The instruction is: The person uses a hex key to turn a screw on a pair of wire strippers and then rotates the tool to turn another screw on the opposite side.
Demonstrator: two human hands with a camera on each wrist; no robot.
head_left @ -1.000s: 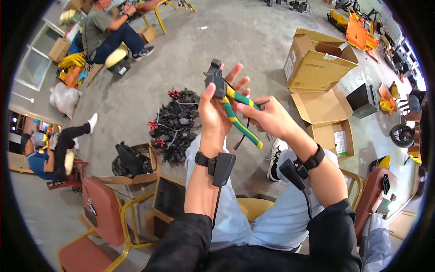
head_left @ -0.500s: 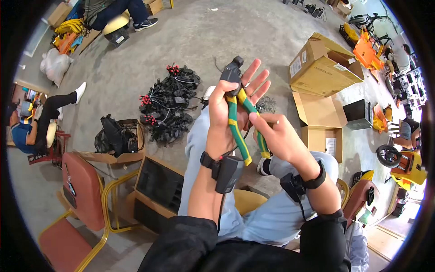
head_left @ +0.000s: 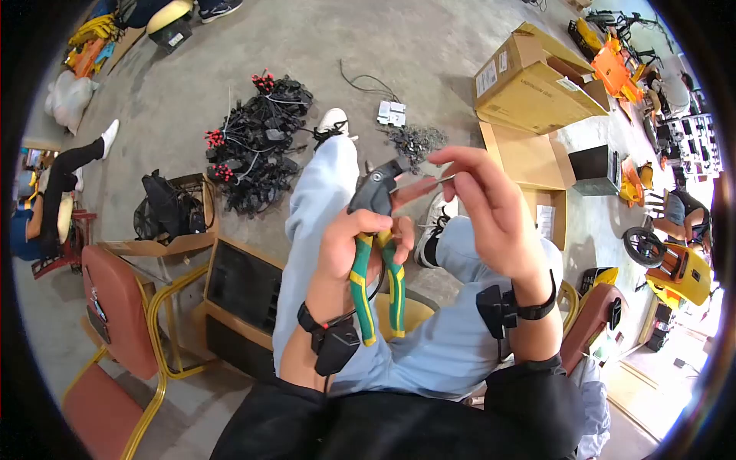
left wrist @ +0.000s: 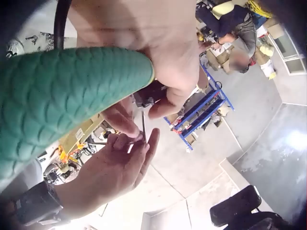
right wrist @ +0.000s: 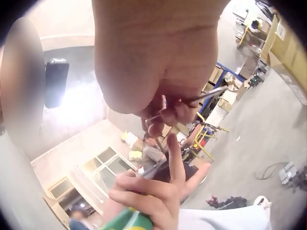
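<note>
My left hand (head_left: 335, 247) grips a tool with green and yellow handles (head_left: 359, 287) and a dark head (head_left: 376, 192), its thumb lying just below that head. To the right of the head, my right hand (head_left: 498, 218) pinches a thin metal piece (head_left: 443, 181) between thumb and fingers. In the left wrist view a green handle (left wrist: 72, 96) fills the near side, and the right hand (left wrist: 103, 175) holds the thin piece (left wrist: 143, 127) close to the left fingers. The right wrist view shows a slender metallic length (right wrist: 211, 95) sticking out from the right hand (right wrist: 158, 62).
On the floor lie a heap of black parts with red tips (head_left: 257, 146), a pile of small dark bits (head_left: 416, 142) and a pale metal block (head_left: 391, 113). Cardboard boxes (head_left: 529, 88) stand at right; a red chair (head_left: 123, 307) and an open case (head_left: 244, 284) are at left.
The view has tipped downward. My left fingers, stretched out earlier, now curl at the tool, which sits lower. My right hand has moved from beside the handles up beside the dark head.
</note>
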